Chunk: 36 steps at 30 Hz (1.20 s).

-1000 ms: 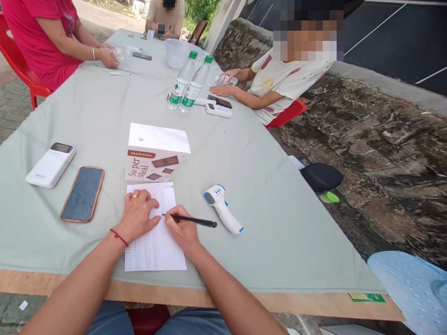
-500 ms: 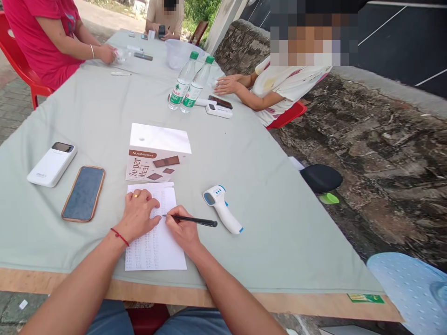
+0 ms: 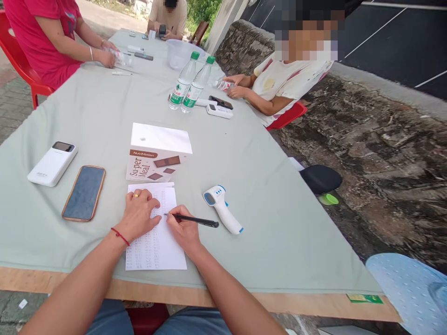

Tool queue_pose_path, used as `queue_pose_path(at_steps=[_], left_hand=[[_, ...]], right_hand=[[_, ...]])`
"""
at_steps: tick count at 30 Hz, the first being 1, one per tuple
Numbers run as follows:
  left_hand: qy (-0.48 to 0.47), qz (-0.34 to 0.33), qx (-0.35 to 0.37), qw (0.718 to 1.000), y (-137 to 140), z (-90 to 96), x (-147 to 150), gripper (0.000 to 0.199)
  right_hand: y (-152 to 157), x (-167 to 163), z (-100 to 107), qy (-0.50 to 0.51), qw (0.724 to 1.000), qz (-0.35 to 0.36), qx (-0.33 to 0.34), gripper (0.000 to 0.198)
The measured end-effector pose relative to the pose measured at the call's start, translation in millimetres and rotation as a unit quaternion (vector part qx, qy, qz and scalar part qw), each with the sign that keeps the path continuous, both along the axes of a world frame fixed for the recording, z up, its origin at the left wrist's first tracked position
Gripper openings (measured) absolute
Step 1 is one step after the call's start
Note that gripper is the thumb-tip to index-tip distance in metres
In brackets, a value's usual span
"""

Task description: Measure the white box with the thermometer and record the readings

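A white sheet of paper (image 3: 171, 253) with columns of handwriting lies in front of me on the cloth. My left hand (image 3: 141, 211) rests on its upper left part, fingers spread, with a ring and a red string bracelet showing. My right hand (image 3: 183, 230) grips a black pen (image 3: 197, 219), its tip at the paper near my left thumb. Just beyond the sheet stands a white and brown box (image 3: 159, 151) marked "Super Meal". To the right lies a white and blue infrared thermometer (image 3: 222, 209). A phone in a brown case (image 3: 84, 193) is to the left.
A white power bank (image 3: 52, 164) lies at the left. Two water bottles (image 3: 186, 88) stand farther up the table, near another white device (image 3: 219, 110). Several people sit around the table; a clear basin (image 3: 181, 53) stands toward the far end. A blue stool (image 3: 407, 291) is at lower right.
The person at right now has a clear bottle between their hands. The person at left has shifted their hands on a clear bottle. My hands and pen look almost unmoved.
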<state>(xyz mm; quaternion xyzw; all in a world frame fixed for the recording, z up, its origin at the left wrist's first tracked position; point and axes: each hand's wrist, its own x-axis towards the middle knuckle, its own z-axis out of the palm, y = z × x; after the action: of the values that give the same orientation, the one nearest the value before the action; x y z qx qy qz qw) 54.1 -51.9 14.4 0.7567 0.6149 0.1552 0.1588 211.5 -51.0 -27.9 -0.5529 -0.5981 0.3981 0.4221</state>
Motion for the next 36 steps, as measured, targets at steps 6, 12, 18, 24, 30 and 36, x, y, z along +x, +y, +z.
queue_pose_path(at_steps=[6,12,18,24,30,36], left_hand=[[-0.006,-0.001,0.003,1.0,0.6,-1.0,-0.3,0.018],[-0.001,-0.004,0.003,1.0,0.4,-1.5,-0.6,0.019],[0.002,-0.004,0.004,1.0,0.5,-0.8,-0.7,0.018],[0.0,-0.005,0.003,1.0,0.5,-1.2,-1.0,0.019],[-0.001,-0.009,0.007,1.0,0.5,-1.6,-1.5,0.019],[-0.005,-0.009,0.018,1.0,0.4,-3.3,-1.8,0.018]], right_hand=[[0.3,1.1,-0.4,-0.007,1.0,0.011,0.001,0.011],[0.9,0.7,1.9,-0.005,1.0,0.006,0.0,0.01],[0.6,0.2,5.0,0.002,1.0,-0.009,-0.013,0.01],[1.3,-0.5,3.4,0.003,1.0,-0.008,-0.005,0.01],[1.1,1.4,4.6,0.005,1.0,-0.018,-0.016,0.011],[1.5,1.6,-0.2,-0.006,1.0,-0.011,-0.01,0.01]])
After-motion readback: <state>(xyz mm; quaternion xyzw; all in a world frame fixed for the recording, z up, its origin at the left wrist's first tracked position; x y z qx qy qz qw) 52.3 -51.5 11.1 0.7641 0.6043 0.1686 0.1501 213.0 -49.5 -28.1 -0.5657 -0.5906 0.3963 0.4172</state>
